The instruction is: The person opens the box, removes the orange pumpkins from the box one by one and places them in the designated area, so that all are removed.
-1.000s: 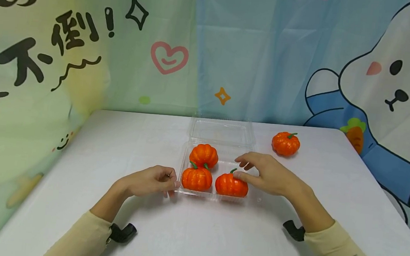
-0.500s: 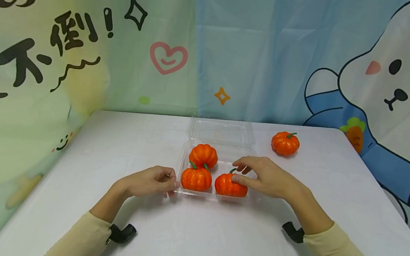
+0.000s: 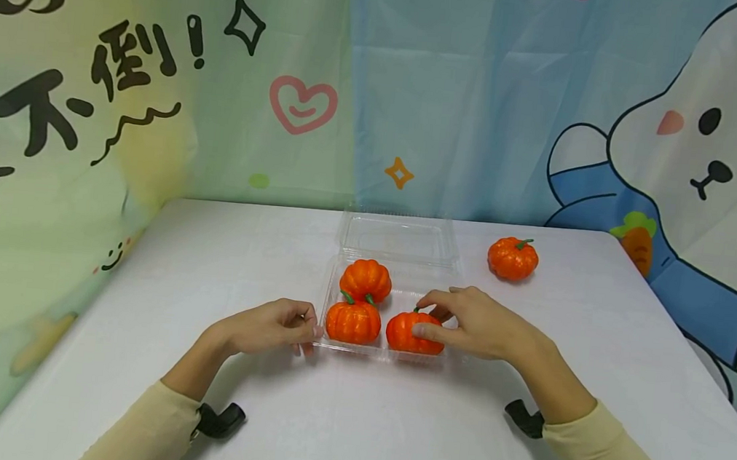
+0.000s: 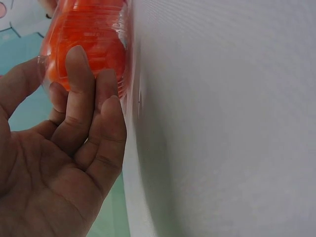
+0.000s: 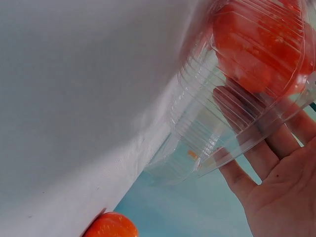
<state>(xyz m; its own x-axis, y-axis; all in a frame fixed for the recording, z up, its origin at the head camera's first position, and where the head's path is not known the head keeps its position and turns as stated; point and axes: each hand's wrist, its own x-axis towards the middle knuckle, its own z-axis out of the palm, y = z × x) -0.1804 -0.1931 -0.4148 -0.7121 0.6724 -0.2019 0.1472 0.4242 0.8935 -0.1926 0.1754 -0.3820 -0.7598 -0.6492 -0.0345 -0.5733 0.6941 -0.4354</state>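
A clear plastic clamshell container [image 3: 426,279] lies open on the white table with three orange toy pumpkins inside. One pumpkin [image 3: 366,277] sits at the back left, another [image 3: 353,324] at the front left. The third pumpkin [image 3: 402,332] is at the front right. My left hand [image 3: 273,326] pinches the container's front left corner; in the left wrist view its fingers [image 4: 79,103] lie against the clear wall. My right hand [image 3: 484,323] holds the front right pumpkin, thumb on its front and fingers behind it. Through the wall, the right wrist view shows those fingers [image 5: 237,106] inside the container.
A loose orange pumpkin [image 3: 513,259] with a green stem sits on the table at the back right. The container's clear lid [image 3: 398,238] is folded back toward the rear table edge. A printed curtain [image 3: 421,81] hangs behind the table [image 3: 351,433].
My right hand has come down onto the front right pumpkin, its thumb sliding lower on the front and its fingers moving in behind. The left hand has stayed at the container's corner.
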